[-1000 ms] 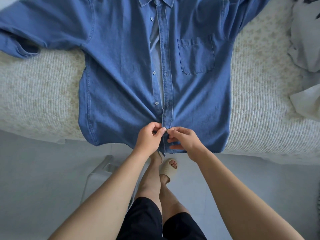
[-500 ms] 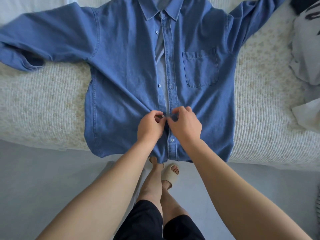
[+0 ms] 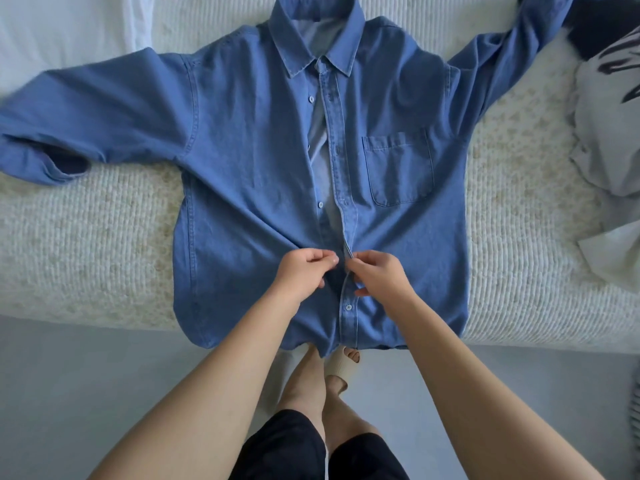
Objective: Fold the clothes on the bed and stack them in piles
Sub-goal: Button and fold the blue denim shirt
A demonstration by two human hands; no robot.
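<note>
A bed (image 3: 104, 244) runs across the upper part of the view, covered by a cream spread with a ribbed, knitted-looking weave and faint tan flecks. Its near edge drops to a smooth pale grey-blue floor (image 3: 86, 393), which fills the lower part. At the top left corner lies a plain white pillow (image 3: 69, 26), smooth against the textured spread. Along the right edge sits a heap of pale grey cloth with dark markings (image 3: 609, 109), with a white piece below it. A striped blue-grey edge (image 3: 635, 403) shows at the far right on the floor; what it is cannot be told. The light is soft, even and cool.
</note>
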